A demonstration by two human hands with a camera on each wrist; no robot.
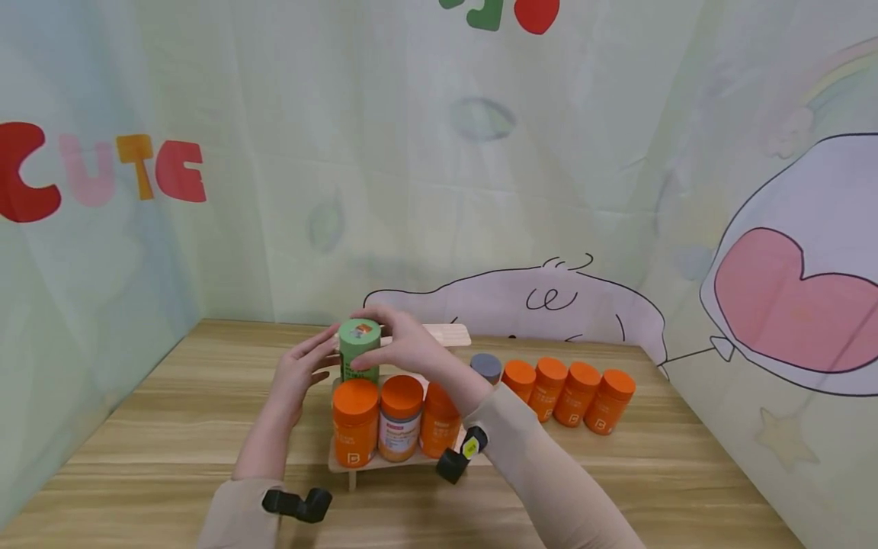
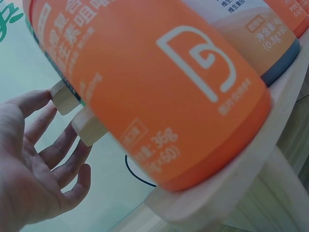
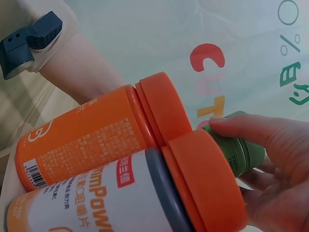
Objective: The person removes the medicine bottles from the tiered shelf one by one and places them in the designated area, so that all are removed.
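Observation:
A green bottle [image 1: 360, 335] stands at the left end of the stepped wooden rack [image 1: 449, 333], behind the front row. My right hand [image 1: 414, 349] grips it, thumb on the near side; the right wrist view shows the thumb across the green lid. To its left is my left hand [image 1: 293, 381], fingers spread and slightly bent. In the left wrist view these fingertips touch or nearly touch the rack's wooden ends [image 2: 89, 126]. Along the front step sit an orange bottle [image 1: 355, 431], a white-labelled bottle with orange lid [image 1: 399, 435] and another orange bottle [image 1: 439, 431], partly behind my right arm.
Right of the rack, several orange bottles [image 1: 577, 393] form a row on the wooden table [image 1: 617, 488]. A grey-lidded bottle [image 1: 485, 367] shows beside my right forearm. A printed curtain [image 1: 329, 152] hangs behind and at both sides.

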